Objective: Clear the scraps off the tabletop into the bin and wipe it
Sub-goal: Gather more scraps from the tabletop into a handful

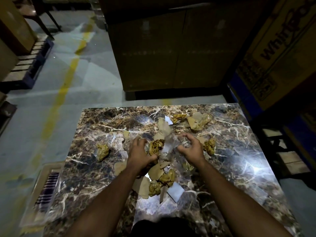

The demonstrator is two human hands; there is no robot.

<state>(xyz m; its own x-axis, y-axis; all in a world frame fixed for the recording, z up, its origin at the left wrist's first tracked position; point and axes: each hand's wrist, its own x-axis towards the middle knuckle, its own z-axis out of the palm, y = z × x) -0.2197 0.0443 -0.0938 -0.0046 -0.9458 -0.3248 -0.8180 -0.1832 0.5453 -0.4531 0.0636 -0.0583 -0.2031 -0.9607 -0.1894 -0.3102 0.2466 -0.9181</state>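
Nearest the camera, both forearms reach over the marble tabletop (239,159); scraps (162,175) of brown paper, card and clear film lie scattered mid-table; the left hand (140,154) curls round a crumpled wad, the right hand (189,147) curls on film, gathering; a bin-like tray (46,190) sits low at the near left. Loose film could spill off the edge if scooped hastily. A carton (280,53) far right reads partly "Whirl".
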